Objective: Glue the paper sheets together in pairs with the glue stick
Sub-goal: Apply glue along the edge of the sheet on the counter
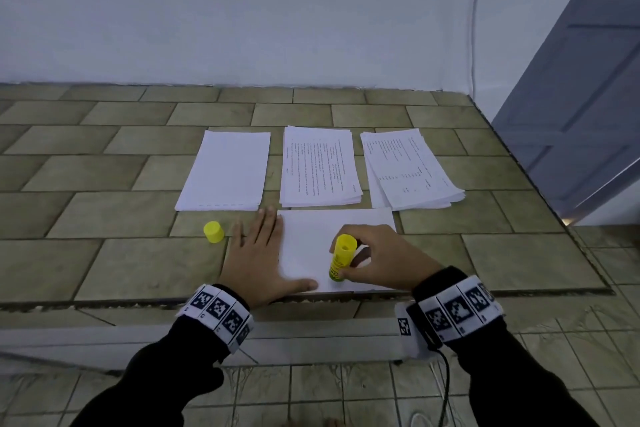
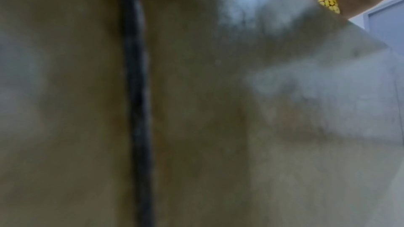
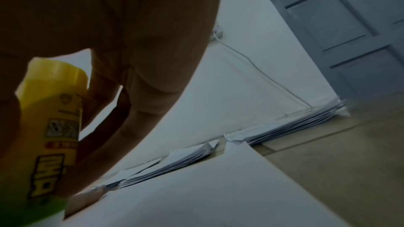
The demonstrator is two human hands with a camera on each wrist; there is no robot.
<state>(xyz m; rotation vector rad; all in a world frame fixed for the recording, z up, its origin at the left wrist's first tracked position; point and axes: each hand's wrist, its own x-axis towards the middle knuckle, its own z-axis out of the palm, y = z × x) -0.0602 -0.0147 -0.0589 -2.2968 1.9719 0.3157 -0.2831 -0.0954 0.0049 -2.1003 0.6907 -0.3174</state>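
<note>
The glue stick (image 1: 341,257) was held upright in the right hand (image 1: 379,258), its lower end pressed on a blank sheet (image 1: 308,246) at the near edge of the tiled surface (image 1: 138,253), the grip closed around its barrel. The sheet's left edge was pinned by the left hand (image 1: 258,258), laid flat with a wide grip holding nothing. The yellow cap (image 1: 213,231) stood just left of that hand, and three paper stacks (image 1: 320,166) were ranged beyond.

Both forearms, in black sleeves with marker-patterned wristbands, reach in from six o'clock. The left hand (image 1: 258,258) lies flat, palm down, fingers straight and pointing to twelve o'clock, thumb spread toward three o'clock. The right hand (image 1: 379,260) sits just at its three o'clock, fingers and thumb curled round the upright glue stick (image 1: 341,257).
</note>
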